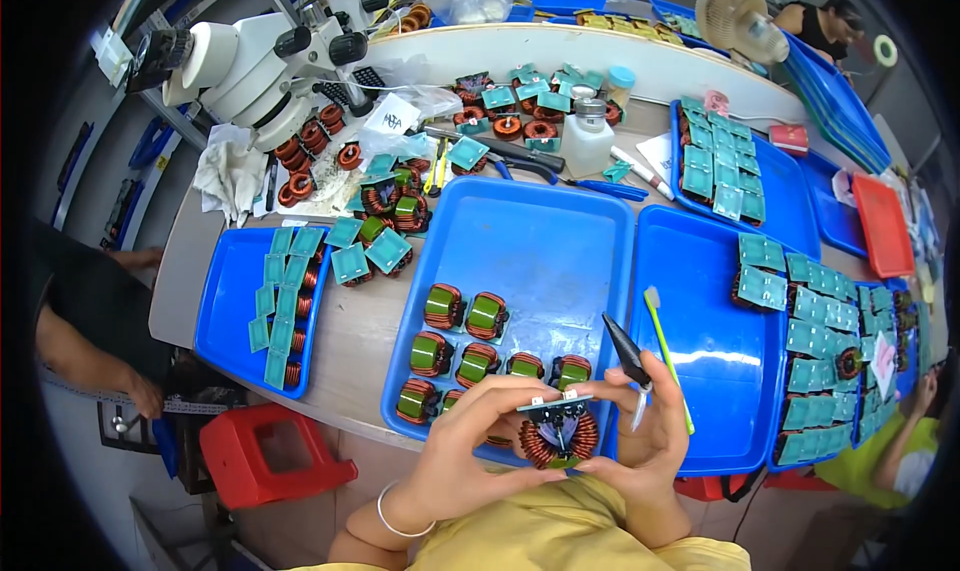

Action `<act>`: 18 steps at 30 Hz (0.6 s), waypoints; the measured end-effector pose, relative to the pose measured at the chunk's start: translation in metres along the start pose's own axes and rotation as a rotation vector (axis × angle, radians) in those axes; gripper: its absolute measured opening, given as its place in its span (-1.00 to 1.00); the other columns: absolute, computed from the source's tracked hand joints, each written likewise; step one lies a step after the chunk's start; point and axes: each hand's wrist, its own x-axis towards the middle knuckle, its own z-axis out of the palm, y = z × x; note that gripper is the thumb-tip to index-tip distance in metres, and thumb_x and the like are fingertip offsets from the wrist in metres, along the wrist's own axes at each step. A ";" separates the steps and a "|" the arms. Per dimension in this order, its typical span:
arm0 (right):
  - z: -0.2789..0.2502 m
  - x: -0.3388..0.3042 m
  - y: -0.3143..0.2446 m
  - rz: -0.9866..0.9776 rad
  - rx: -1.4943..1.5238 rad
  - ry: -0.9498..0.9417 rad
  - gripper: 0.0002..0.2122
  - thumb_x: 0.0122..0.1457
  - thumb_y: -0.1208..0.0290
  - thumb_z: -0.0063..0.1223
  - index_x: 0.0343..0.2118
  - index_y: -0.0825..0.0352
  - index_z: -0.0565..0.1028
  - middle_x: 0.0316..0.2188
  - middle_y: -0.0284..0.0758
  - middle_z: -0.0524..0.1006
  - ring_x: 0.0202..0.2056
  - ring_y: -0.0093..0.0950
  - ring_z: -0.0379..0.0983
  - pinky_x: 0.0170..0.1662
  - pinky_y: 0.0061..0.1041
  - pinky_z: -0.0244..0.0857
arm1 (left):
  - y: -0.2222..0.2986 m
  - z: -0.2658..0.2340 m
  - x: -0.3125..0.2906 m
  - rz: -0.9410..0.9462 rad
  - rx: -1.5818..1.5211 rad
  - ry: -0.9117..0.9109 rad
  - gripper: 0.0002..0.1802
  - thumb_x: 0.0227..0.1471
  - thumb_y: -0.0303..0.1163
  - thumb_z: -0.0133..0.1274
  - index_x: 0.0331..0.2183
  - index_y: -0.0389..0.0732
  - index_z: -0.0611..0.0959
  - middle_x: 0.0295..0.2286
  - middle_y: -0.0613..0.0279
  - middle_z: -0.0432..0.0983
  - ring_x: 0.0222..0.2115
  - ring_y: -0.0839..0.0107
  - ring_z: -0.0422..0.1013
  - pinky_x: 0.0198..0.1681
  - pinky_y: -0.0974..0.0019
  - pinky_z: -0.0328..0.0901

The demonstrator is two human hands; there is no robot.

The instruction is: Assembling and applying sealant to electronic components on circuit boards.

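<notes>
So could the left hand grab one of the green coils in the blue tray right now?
Probably not yet. The left hand is busy pinching the copper coil together with the right hand. The green coils lie uncovered in the blue tray just ahead, so nothing blocks them once it lets go.

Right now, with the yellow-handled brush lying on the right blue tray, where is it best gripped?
Grip the yellow-handled brush mid-handle, coming from above: the thin handle lies flat on the right blue tray, bare on both sides, bristles at the far end.

We see bright, even overhead light w/ soft shadows; fisheye bends edges, corners go black, far right slightly blurred.
</notes>
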 end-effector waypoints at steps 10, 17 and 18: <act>0.000 -0.002 -0.002 -0.079 0.023 -0.058 -0.18 -0.24 0.66 0.28 0.11 0.46 0.02 -0.11 -0.10 0.23 -0.06 -0.11 0.35 -0.02 -0.26 0.19 | 0.001 -0.003 0.003 0.318 0.390 0.063 -0.34 -0.52 -0.31 0.37 -0.24 -0.32 0.54 -0.26 0.10 0.42 -0.24 0.29 0.30 -0.14 0.29 0.13; 0.001 -0.005 -0.005 -0.046 0.014 -0.011 -0.17 -0.25 0.64 0.30 0.11 0.50 0.02 -0.10 -0.09 0.23 -0.07 -0.12 0.35 -0.02 -0.27 0.19 | -0.001 0.000 -0.002 0.271 0.290 0.053 -0.33 -0.48 -0.37 0.37 -0.19 -0.31 0.51 -0.24 0.10 0.40 -0.21 0.27 0.31 -0.11 0.27 0.17; 0.001 -0.006 -0.005 -0.030 0.004 0.000 -0.17 -0.26 0.64 0.31 0.10 0.51 0.02 -0.09 -0.09 0.23 -0.08 -0.12 0.36 -0.02 -0.27 0.19 | -0.002 0.000 -0.002 0.254 0.251 0.052 -0.30 -0.45 -0.37 0.37 -0.15 -0.29 0.49 -0.23 0.13 0.41 -0.19 0.25 0.32 -0.10 0.25 0.19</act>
